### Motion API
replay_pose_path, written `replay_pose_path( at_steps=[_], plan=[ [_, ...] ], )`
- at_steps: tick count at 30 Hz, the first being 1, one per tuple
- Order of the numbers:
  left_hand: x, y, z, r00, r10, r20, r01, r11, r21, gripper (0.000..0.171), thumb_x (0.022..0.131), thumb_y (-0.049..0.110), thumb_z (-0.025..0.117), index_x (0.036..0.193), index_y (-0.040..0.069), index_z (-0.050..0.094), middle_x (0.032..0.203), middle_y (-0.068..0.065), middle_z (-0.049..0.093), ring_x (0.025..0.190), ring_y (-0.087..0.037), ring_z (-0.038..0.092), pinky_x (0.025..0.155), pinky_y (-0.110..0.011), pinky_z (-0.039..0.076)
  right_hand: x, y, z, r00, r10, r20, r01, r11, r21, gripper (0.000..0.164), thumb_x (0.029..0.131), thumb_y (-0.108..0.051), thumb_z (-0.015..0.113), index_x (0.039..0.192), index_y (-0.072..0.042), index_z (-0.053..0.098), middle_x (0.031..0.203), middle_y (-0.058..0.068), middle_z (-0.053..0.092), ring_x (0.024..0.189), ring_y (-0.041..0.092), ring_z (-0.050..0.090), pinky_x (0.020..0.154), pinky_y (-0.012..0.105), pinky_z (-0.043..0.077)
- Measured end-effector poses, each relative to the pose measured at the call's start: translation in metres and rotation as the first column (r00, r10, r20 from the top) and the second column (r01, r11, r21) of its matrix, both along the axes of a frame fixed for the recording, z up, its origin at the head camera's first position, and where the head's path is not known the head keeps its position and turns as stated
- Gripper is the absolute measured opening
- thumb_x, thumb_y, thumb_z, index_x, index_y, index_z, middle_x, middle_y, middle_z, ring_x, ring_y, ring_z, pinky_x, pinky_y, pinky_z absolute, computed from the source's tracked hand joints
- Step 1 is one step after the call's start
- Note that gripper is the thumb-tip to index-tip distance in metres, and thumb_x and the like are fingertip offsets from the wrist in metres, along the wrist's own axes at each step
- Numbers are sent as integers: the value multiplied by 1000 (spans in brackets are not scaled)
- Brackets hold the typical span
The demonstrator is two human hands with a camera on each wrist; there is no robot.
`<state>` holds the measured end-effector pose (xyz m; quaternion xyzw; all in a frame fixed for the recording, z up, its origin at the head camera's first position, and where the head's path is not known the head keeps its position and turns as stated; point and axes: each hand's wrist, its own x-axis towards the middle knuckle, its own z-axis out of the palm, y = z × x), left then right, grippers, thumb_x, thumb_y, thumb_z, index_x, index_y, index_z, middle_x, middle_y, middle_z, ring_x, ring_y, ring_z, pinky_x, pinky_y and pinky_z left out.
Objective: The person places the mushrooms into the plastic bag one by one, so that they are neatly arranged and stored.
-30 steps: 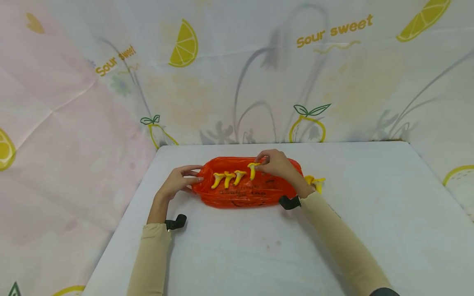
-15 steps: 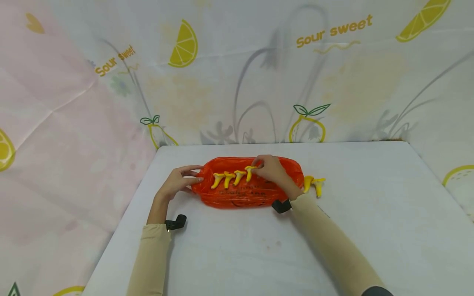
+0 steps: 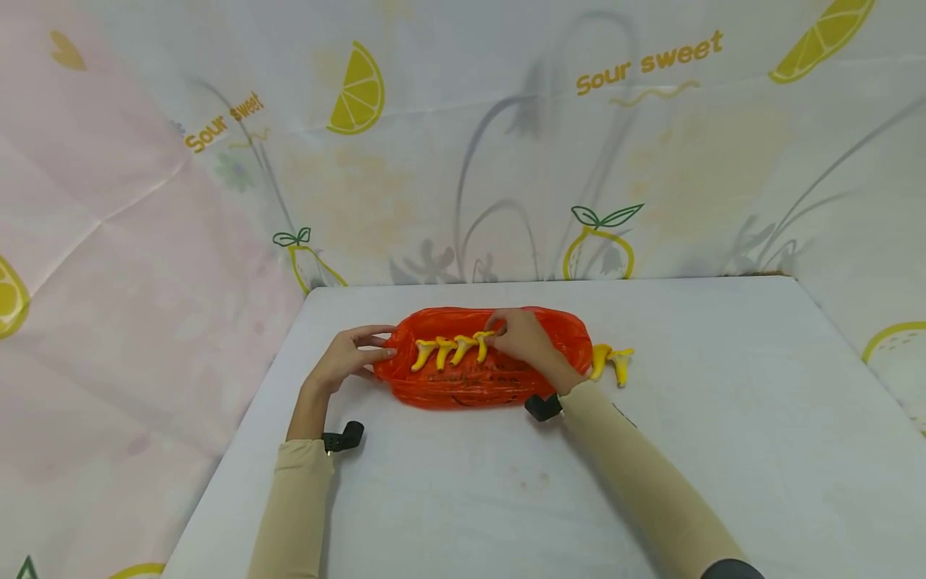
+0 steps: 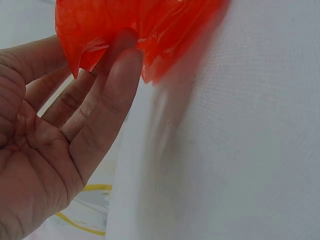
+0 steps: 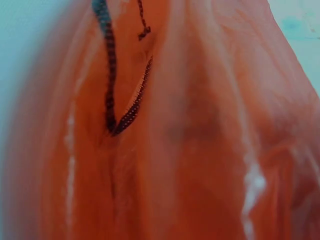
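A red plastic bag [image 3: 463, 392] with dark print lies on the white table in the head view. My left hand [image 3: 346, 358] holds the bag's left end; in the left wrist view, the red plastic [image 4: 165, 30] passes between thumb and fingers. Three yellow chanterelle mushrooms [image 3: 443, 352] form a row on the bag. At the row's right end, my right hand [image 3: 524, 336] pinches a further chanterelle [image 3: 481, 350] by its cap, stem downward. Bag plastic [image 5: 200, 170] fills most of the right wrist view, which shows neither the fingers nor the mushroom.
Two more chanterelles [image 3: 611, 362] lie on the table [image 3: 723, 402] just right of the bag. A curtain [image 3: 448, 145] printed with lemons stands behind the table and along its sides.
My right hand has moved left and slightly toward me, bringing the pinched chanterelle up to the row's right end. The left hand stays at the bag's left end.
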<state>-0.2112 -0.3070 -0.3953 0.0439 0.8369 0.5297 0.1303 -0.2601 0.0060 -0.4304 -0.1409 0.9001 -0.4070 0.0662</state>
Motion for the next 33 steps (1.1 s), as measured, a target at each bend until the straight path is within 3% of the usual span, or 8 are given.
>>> replay_pose_path(
  at_steps=[6, 15, 21, 26, 33],
  plan=[
    [-1, 1, -1, 1000, 2, 2, -2, 1000, -2, 49, 93, 11, 67, 139, -1, 53, 131, -29, 55, 99, -32, 66, 70, -40, 60, 1, 3, -1, 1000, 27, 3, -27, 1000, -6, 19, 88, -17, 75, 105, -8, 72, 98, 4, 68, 80, 19, 63, 66, 29, 55],
    [-18, -11, -28, 1000, 15, -9, -15, 1000, 0, 52, 93, 16, 69, 141, 4, 53, 133, -27, 55, 99, -32, 66, 69, -40, 60, 5, 20, 8, 999, 39, -11, -38, 999, 16, 22, 89, -20, 75, 110, -13, 71, 96, 2, 67, 80, 18, 62, 65, 29, 55],
    [-19, -16, -28, 999, 39, -23, -40, 999, -15, 51, 90, 22, 74, 137, 9, 59, 130, -23, 58, 101, -32, 65, 69, -41, 60, 6, 35, 15, 997, 69, -22, -70, 997, -22, 25, 89, -20, 75, 111, -11, 71, 87, 4, 69, 68, 19, 64, 61, 31, 54],
    [-17, -19, -30, 999, 45, -25, -45, 999, -15, 50, 89, 22, 74, 135, 10, 60, 128, -22, 59, 101, -33, 65, 69, -42, 60, 10, 48, 18, 994, 98, -53, -100, 994, -40, 27, 88, -21, 75, 111, -8, 71, 86, 3, 71, 73, 19, 66, 63, 33, 53],
    [-17, -16, -33, 999, 46, -16, -46, 999, 15, 50, 89, 20, 75, 136, 10, 60, 128, -21, 60, 98, -31, 67, 68, -42, 60, 20, 75, 29, 993, 81, -89, -84, 996, -22, 27, 89, -22, 75, 112, -8, 71, 89, 2, 71, 78, 17, 66, 65, 32, 54]
  ],
)
